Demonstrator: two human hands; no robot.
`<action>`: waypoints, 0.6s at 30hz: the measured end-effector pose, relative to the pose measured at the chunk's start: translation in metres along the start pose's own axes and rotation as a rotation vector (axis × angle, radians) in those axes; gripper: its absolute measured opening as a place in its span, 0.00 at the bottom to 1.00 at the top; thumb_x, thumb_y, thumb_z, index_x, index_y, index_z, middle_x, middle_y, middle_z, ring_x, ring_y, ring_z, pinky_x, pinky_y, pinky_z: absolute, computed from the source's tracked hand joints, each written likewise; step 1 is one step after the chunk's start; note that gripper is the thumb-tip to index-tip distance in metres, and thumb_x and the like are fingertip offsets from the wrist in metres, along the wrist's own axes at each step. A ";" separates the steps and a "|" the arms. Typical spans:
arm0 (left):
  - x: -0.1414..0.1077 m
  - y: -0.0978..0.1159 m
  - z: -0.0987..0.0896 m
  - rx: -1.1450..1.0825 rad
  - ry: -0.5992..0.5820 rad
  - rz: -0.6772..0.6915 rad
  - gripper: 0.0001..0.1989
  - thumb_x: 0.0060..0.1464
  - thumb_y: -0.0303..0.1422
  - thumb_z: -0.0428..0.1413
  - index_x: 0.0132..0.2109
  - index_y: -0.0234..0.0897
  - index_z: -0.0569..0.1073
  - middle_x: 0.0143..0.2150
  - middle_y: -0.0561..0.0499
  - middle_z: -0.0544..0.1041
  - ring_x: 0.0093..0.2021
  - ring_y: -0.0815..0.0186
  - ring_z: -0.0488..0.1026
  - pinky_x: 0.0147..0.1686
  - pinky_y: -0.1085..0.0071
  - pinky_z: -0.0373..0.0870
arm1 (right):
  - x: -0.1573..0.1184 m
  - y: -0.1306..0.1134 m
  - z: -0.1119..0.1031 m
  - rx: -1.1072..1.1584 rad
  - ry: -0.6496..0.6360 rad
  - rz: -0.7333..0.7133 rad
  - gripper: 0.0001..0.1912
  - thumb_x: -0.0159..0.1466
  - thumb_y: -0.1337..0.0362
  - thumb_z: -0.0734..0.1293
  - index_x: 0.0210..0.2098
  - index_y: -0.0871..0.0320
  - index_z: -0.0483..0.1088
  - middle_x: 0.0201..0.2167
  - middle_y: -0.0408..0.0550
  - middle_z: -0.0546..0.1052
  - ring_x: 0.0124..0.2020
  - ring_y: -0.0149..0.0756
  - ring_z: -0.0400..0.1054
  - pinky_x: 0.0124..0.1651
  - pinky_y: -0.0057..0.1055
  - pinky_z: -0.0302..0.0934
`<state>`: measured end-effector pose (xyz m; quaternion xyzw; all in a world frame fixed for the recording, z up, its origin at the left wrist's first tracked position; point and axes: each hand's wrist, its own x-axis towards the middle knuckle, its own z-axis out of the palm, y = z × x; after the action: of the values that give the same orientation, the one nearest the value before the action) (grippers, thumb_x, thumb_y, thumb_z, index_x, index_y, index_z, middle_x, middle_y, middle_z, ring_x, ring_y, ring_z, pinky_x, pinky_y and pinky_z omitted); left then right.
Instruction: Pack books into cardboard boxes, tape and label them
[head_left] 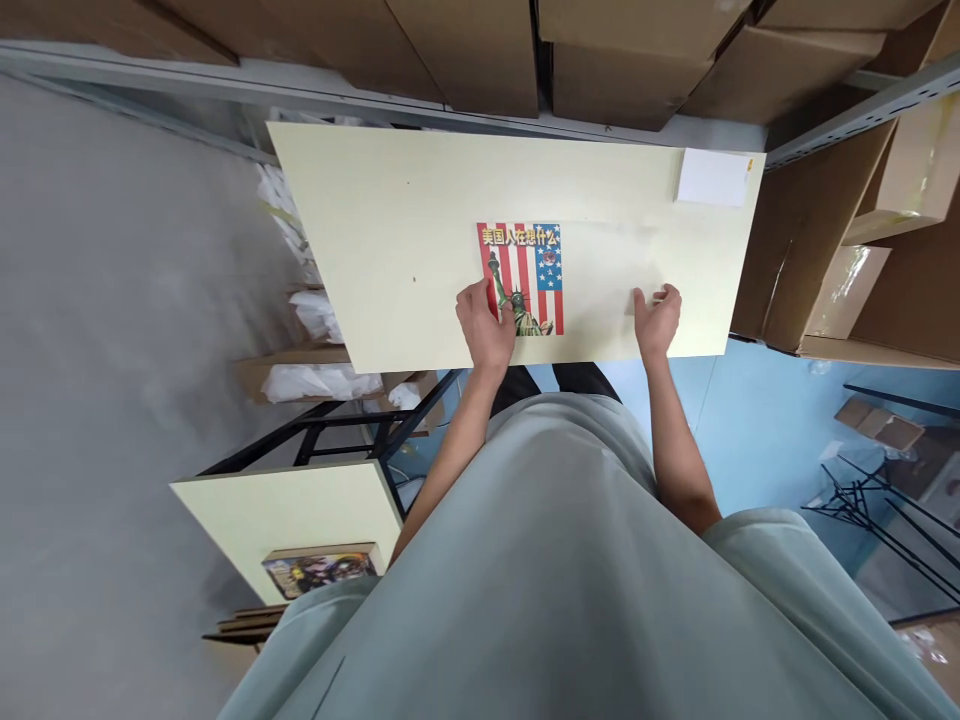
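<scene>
Book (531, 270) with a flag-and-statue cover lies flat on the pale tabletop (390, 200), mid-length, nearer the 6 o'clock edge. My left hand (487, 325) is at its 8 o'clock corner, fingers curled, thumb over the cover; whether it truly pinches or only rests, I cannot tell. My right hand (658, 320) is at 3 o'clock of the book, well apart from it, thumb and fingers parted, nothing visible between them. A faint paler patch lies between; film or bare surface, unclear.

Handling, my judgement: light thumb, flat fingers, so the cover neither creases nor skids; the right hand best works low, steadying the 3 o'clock side.

Edges: the 6 o'clock edge runs just beside the book's lower border, so any pull toward my shirt (570, 520) risks overhang. Longest run of surface is toward 9 and 10 o'clock. White block (712, 178) sits in the tabletop's 2 o'clock corner; cardboard boxes (622, 85) crowd 12, an open carton (817, 250) 3. Sideways sliding looks safest.
</scene>
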<state>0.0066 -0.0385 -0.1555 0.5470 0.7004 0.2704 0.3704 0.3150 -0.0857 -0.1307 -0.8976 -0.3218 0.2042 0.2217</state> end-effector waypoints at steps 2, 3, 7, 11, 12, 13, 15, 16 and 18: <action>-0.005 0.015 0.008 -0.057 -0.061 0.063 0.20 0.67 0.31 0.64 0.64 0.42 0.80 0.65 0.35 0.80 0.70 0.45 0.75 0.75 0.46 0.72 | 0.008 0.004 -0.007 0.006 -0.097 0.123 0.14 0.72 0.52 0.74 0.47 0.53 0.72 0.37 0.45 0.77 0.42 0.43 0.74 0.56 0.45 0.73; -0.007 0.023 0.014 -0.085 -0.123 0.072 0.18 0.68 0.31 0.63 0.62 0.41 0.81 0.63 0.36 0.81 0.67 0.46 0.77 0.73 0.47 0.74 | 0.010 0.002 -0.010 0.003 -0.161 0.152 0.11 0.72 0.54 0.73 0.42 0.52 0.70 0.33 0.42 0.75 0.39 0.41 0.71 0.53 0.43 0.71; -0.013 0.050 0.037 -0.176 -0.380 0.000 0.13 0.68 0.32 0.63 0.57 0.41 0.84 0.58 0.40 0.86 0.59 0.51 0.83 0.65 0.51 0.81 | -0.001 -0.019 -0.022 0.084 -0.185 0.015 0.14 0.75 0.54 0.69 0.35 0.50 0.66 0.38 0.46 0.76 0.41 0.40 0.70 0.51 0.41 0.71; -0.019 0.072 0.039 -0.370 -0.453 -0.081 0.14 0.73 0.40 0.62 0.59 0.41 0.84 0.60 0.40 0.88 0.60 0.53 0.85 0.61 0.55 0.84 | -0.029 -0.058 -0.039 0.212 -0.177 -0.203 0.14 0.79 0.47 0.67 0.48 0.51 0.71 0.51 0.52 0.79 0.46 0.41 0.76 0.48 0.39 0.74; -0.020 0.077 0.035 -0.429 -0.456 -0.095 0.16 0.74 0.44 0.62 0.60 0.41 0.83 0.60 0.40 0.88 0.59 0.53 0.86 0.60 0.56 0.84 | -0.037 -0.070 -0.040 0.216 -0.212 -0.242 0.14 0.80 0.47 0.66 0.50 0.50 0.71 0.52 0.52 0.79 0.46 0.40 0.76 0.47 0.39 0.74; -0.020 0.081 0.029 -0.480 -0.455 -0.110 0.19 0.75 0.48 0.62 0.61 0.42 0.83 0.59 0.41 0.88 0.58 0.53 0.86 0.59 0.57 0.85 | -0.045 -0.083 -0.038 0.214 -0.257 -0.276 0.13 0.80 0.48 0.66 0.51 0.50 0.72 0.54 0.51 0.79 0.45 0.40 0.77 0.47 0.39 0.74; -0.018 0.087 0.015 -0.550 -0.432 -0.152 0.24 0.74 0.55 0.62 0.62 0.43 0.82 0.57 0.42 0.88 0.56 0.54 0.87 0.54 0.58 0.86 | -0.060 -0.109 -0.026 0.209 -0.370 -0.341 0.10 0.81 0.52 0.65 0.52 0.50 0.72 0.57 0.52 0.79 0.44 0.39 0.78 0.48 0.39 0.75; -0.015 0.087 0.008 -0.570 -0.404 -0.177 0.25 0.72 0.57 0.64 0.61 0.43 0.82 0.55 0.43 0.87 0.54 0.54 0.87 0.52 0.59 0.86 | -0.066 -0.122 -0.015 0.202 -0.434 -0.368 0.09 0.82 0.54 0.64 0.52 0.51 0.73 0.59 0.52 0.79 0.44 0.39 0.78 0.49 0.39 0.75; -0.006 0.080 -0.004 -0.578 -0.319 -0.235 0.25 0.67 0.57 0.69 0.54 0.42 0.82 0.47 0.46 0.86 0.49 0.56 0.86 0.45 0.63 0.84 | -0.077 -0.144 0.011 0.169 -0.552 -0.402 0.08 0.81 0.59 0.63 0.51 0.52 0.74 0.60 0.53 0.79 0.46 0.41 0.79 0.52 0.41 0.76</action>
<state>0.0493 -0.0235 -0.0888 0.3705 0.5863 0.3242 0.6433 0.1844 -0.0345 -0.0458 -0.7055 -0.5219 0.4176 0.2357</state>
